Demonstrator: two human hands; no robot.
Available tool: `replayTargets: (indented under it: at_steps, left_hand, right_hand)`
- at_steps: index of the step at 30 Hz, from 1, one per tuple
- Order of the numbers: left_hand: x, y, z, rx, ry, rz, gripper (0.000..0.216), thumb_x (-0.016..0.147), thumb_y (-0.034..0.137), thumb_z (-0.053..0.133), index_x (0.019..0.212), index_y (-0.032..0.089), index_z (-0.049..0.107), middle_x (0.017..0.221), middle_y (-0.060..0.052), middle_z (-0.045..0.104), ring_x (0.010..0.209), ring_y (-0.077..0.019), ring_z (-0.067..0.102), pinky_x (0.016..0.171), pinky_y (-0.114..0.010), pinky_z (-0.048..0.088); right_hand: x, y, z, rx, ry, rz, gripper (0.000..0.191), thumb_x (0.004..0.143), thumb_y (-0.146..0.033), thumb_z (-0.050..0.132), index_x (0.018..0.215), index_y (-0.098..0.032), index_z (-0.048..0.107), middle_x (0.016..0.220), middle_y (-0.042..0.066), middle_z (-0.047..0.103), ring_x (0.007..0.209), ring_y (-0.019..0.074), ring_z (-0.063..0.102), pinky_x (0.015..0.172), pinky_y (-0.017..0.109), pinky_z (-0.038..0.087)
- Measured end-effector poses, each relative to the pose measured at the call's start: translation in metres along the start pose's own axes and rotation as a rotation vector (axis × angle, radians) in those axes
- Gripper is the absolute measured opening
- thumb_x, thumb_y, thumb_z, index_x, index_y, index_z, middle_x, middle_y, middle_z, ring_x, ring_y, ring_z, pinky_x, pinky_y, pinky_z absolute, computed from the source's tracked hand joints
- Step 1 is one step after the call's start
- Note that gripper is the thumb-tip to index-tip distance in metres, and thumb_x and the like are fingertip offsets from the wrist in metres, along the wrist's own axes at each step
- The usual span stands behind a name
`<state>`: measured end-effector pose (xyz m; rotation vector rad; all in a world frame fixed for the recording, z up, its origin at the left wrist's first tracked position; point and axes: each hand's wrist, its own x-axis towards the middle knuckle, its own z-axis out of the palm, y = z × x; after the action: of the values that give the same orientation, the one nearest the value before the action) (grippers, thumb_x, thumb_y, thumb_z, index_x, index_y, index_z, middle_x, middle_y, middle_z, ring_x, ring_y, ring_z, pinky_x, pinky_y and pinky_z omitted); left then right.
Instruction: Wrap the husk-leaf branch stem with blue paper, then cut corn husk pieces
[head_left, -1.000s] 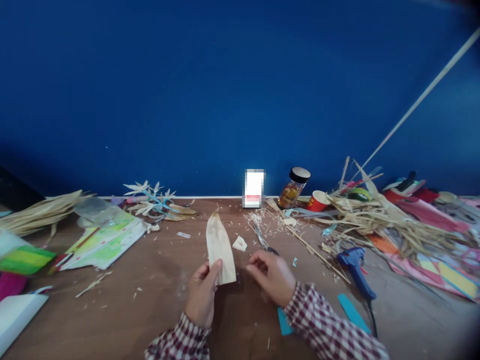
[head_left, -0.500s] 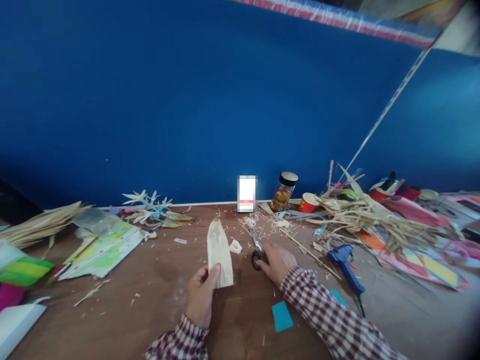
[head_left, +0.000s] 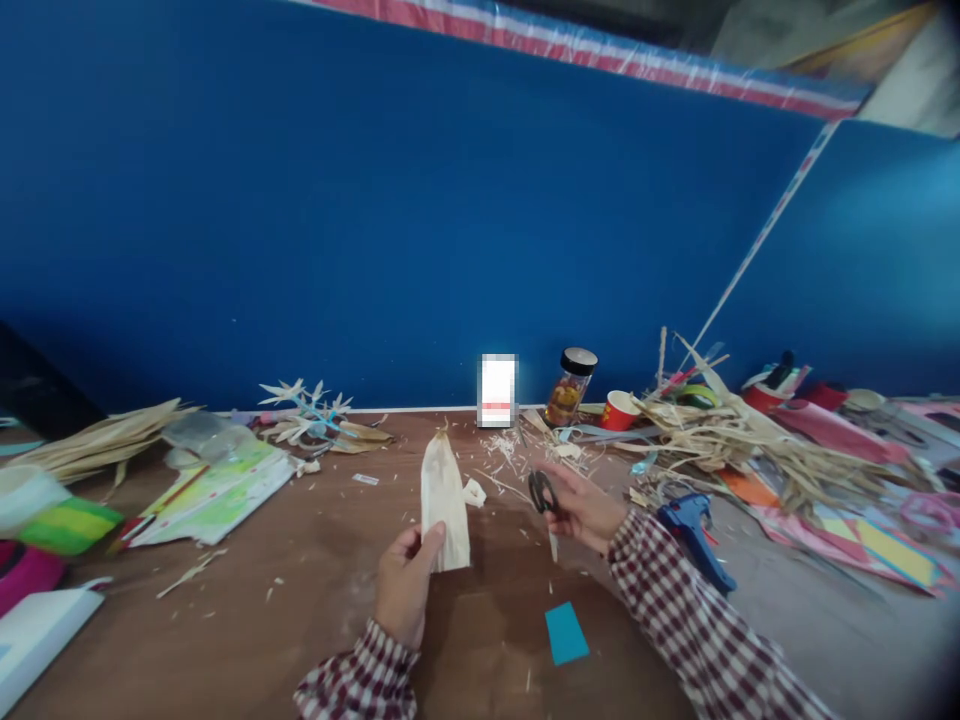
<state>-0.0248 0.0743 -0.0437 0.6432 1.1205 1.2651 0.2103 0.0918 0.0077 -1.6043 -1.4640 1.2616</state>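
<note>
Thumb and fingers of the left hand pinch a pale husk at lower centre, while the right hand grips black-handled scissors just right of centre. A blue glue gun lies at lower right.

A brown desk fills the lower part of my view. On it I have a blue card at lower centre, a blue glue gun at lower right, and a small pale scrap near the middle. Just beyond, I see scattered pale shavings, a black-lidded jar and a red cup. A green-painted sheet lies centre left.
</note>
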Motion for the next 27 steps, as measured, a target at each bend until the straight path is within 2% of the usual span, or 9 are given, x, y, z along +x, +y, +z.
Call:
replayTargets:
  at_steps: [2,4,6,8,10,14,18,23,27]
  left_hand:
    - [0.001,-0.003,0.0,0.006,0.004,0.019,0.033,0.06,0.035,0.071,0.082,0.011,0.066,0.067,-0.004,0.069,0.06,-0.0159,0.062,0.059,-0.026,0.048]
    - [0.001,-0.005,0.0,0.021,0.005,0.039,0.032,0.061,0.035,0.071,0.081,0.011,0.067,0.067,-0.004,0.069,0.06,-0.0155,0.061,0.059,-0.026,0.048]
    - [0.0,-0.005,0.0,0.045,0.006,0.046,0.03,0.06,0.036,0.071,0.076,0.011,0.067,0.065,-0.004,0.068,0.058,-0.0148,0.06,0.056,-0.024,0.046]
    - [-0.001,-0.002,0.001,0.075,-0.002,0.028,0.03,0.059,0.037,0.071,0.073,0.012,0.067,0.063,-0.004,0.067,0.054,-0.014,0.058,0.051,-0.023,0.045]
    - [0.0,0.003,0.002,0.097,-0.016,0.009,0.029,0.058,0.037,0.071,0.072,0.011,0.066,0.062,-0.004,0.067,0.051,-0.0132,0.057,0.048,-0.022,0.043]
    - [0.01,0.014,0.0,0.122,-0.071,0.043,0.029,0.058,0.035,0.072,0.072,0.011,0.067,0.06,-0.004,0.065,0.051,-0.0138,0.057,0.049,-0.023,0.045]
    - [0.026,0.019,-0.009,0.185,-0.1,0.075,0.032,0.057,0.037,0.072,0.075,0.011,0.067,0.059,-0.005,0.065,0.051,-0.0163,0.058,0.047,-0.026,0.045]
    - [0.033,0.017,-0.023,0.22,-0.075,0.109,0.029,0.058,0.036,0.072,0.072,0.011,0.068,0.057,-0.003,0.064,0.051,-0.0144,0.056,0.049,-0.024,0.043]
    - [0.031,0.02,-0.028,0.269,-0.094,0.098,0.026,0.06,0.036,0.07,0.068,0.012,0.067,0.056,-0.002,0.063,0.049,-0.0124,0.053,0.049,-0.023,0.041]
  right_hand:
    - [-0.005,0.002,0.005,0.204,-0.057,-0.035,0.052,0.08,-0.036,0.049,0.128,-0.025,0.035,0.078,0.0,0.054,0.062,0.011,0.057,0.06,0.026,0.049]
    - [-0.01,0.002,0.013,0.445,-0.125,-0.054,0.056,0.071,-0.042,0.06,0.122,-0.026,0.044,0.075,-0.001,0.052,0.056,0.0097,0.053,0.052,0.023,0.046]
    - [-0.015,-0.001,0.02,0.553,-0.181,-0.066,0.055,0.066,-0.046,0.066,0.115,-0.025,0.051,0.074,-0.001,0.052,0.048,0.0074,0.047,0.043,0.019,0.039]
    - [-0.019,-0.006,0.026,0.469,-0.215,-0.121,0.049,0.068,-0.044,0.064,0.111,-0.024,0.053,0.075,0.0,0.056,0.05,0.0082,0.048,0.042,0.018,0.036]
    - [-0.023,-0.01,0.028,0.347,-0.23,-0.209,0.045,0.073,-0.036,0.061,0.114,-0.022,0.051,0.083,0.004,0.061,0.063,0.012,0.054,0.051,0.02,0.041]
    - [-0.028,-0.006,0.03,0.104,-0.18,-0.299,0.048,0.075,-0.021,0.054,0.123,-0.025,0.046,0.101,0.006,0.062,0.086,0.0179,0.058,0.067,0.027,0.047]
    - [-0.03,0.008,0.034,-0.043,-0.135,-0.389,0.053,0.071,-0.013,0.053,0.122,-0.028,0.049,0.111,0.005,0.058,0.102,0.0205,0.054,0.082,0.03,0.046]
    - [-0.028,0.012,0.041,-0.176,-0.047,-0.324,0.038,0.071,-0.019,0.058,0.108,-0.024,0.061,0.084,0.004,0.065,0.082,0.0206,0.06,0.08,0.033,0.046]
    - [-0.029,0.012,0.044,-0.122,-0.156,-0.253,0.036,0.075,-0.022,0.054,0.111,-0.024,0.059,0.081,0.004,0.067,0.076,0.0201,0.061,0.073,0.032,0.048]
